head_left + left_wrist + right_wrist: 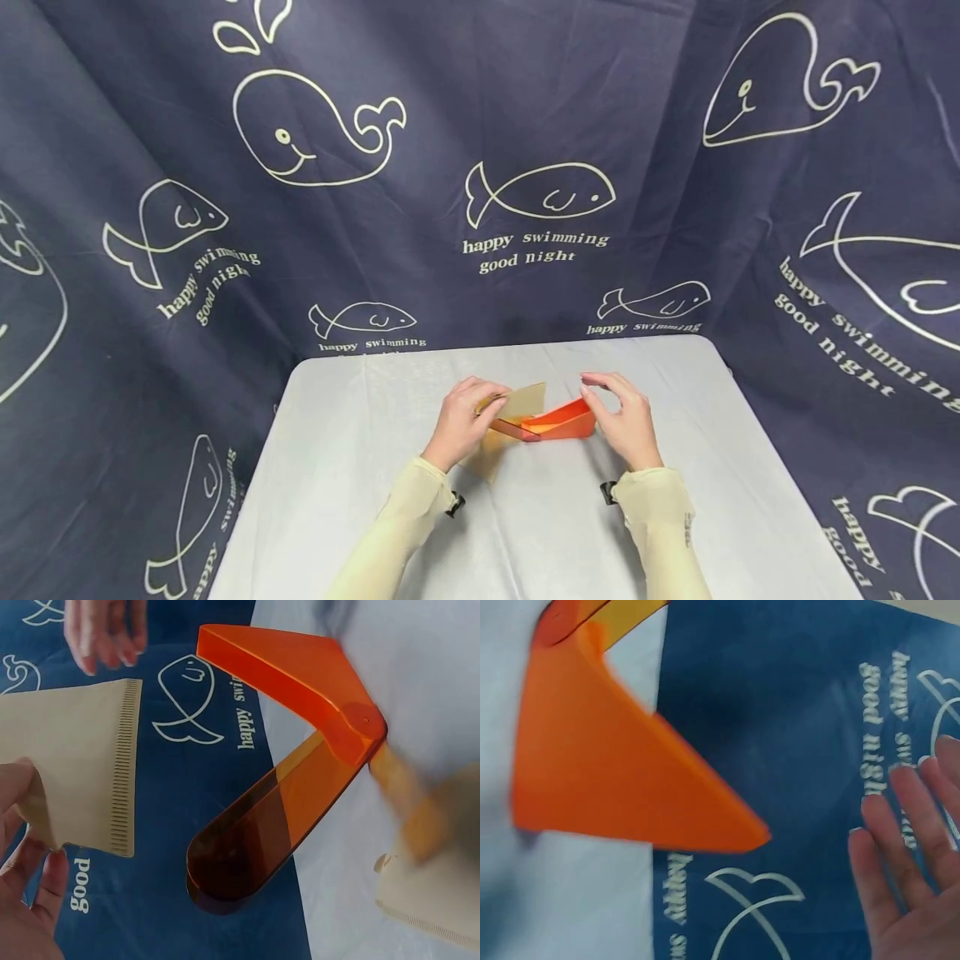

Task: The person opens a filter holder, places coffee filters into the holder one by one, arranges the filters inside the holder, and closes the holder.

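Observation:
My left hand (463, 419) pinches a tan paper coffee filter (82, 761) with a crimped edge, holding it up by one side. Beside it stands an orange plastic case (566, 423), its translucent amber-brown cover (247, 840) swung out on a pivot at one end. My right hand (626, 421) is raised just right of the case's far end. In the right wrist view, its fingers (911, 840) are spread, with a gap between them and the orange body (622, 765). Another tan filter (435, 900) lies behind the cover, partly blurred.
A pale cloth covers the table (360, 417). Dark blue curtains (525, 100) with white fish and whale outlines hang behind it and along both sides. Black clips (456, 503) are at the cream sleeves (660, 508).

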The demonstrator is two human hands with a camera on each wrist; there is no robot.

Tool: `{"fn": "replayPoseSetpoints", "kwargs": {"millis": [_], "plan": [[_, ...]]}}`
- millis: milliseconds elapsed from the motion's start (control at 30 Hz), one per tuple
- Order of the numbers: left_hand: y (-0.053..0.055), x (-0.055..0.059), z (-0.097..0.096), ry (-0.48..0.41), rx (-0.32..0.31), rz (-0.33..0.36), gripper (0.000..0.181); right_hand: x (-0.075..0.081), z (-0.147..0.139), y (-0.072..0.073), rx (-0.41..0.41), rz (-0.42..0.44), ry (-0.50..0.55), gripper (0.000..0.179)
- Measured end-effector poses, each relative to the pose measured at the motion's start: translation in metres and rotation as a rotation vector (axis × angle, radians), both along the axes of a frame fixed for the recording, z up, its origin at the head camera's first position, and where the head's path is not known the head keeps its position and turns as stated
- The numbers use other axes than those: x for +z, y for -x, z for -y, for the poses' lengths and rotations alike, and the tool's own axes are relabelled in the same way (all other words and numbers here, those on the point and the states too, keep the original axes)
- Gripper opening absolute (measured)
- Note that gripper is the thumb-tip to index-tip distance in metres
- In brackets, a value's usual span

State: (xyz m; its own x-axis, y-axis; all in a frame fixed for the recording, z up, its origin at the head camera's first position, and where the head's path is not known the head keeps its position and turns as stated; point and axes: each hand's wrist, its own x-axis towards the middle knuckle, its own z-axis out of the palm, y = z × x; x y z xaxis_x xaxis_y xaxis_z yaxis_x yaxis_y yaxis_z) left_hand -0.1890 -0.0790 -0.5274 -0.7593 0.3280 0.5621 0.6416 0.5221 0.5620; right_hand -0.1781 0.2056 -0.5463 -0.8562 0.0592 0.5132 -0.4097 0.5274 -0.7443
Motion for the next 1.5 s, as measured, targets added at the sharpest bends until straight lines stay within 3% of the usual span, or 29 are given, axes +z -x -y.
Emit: {"fn": "replayPoseSetpoints", "kwargs": {"millis": [267, 500, 833, 1033, 1267, 1500], "plan": [[0.005, -0.004, -0.013, 0.006, 0.011, 0.021, 0.011, -0.034, -0.010, 0.003, 0.052, 0.206, -0.056, 0.061], [0.008, -0.005, -0.028, 0.042, -0.013, 0.109, 0.015, -0.052, -0.009, 0.005, 0.038, 0.262, -0.063, 0.058], [0.018, -0.020, -0.044, 0.114, -0.030, 0.199, 0.016, -0.058, -0.012, 0.009, 0.002, 0.332, 0.002, 0.056], [0.023, -0.024, -0.057, 0.141, -0.035, 0.251, 0.017, -0.054, -0.013, 0.010, 0.005, 0.369, 0.009, 0.057], [0.028, -0.035, -0.070, 0.147, -0.024, 0.267, 0.016, -0.052, -0.013, 0.010, -0.007, 0.372, 0.026, 0.057], [0.026, -0.045, -0.082, 0.182, 0.031, 0.269, 0.016, -0.053, -0.013, 0.010, -0.007, 0.382, 0.026, 0.056]]}}
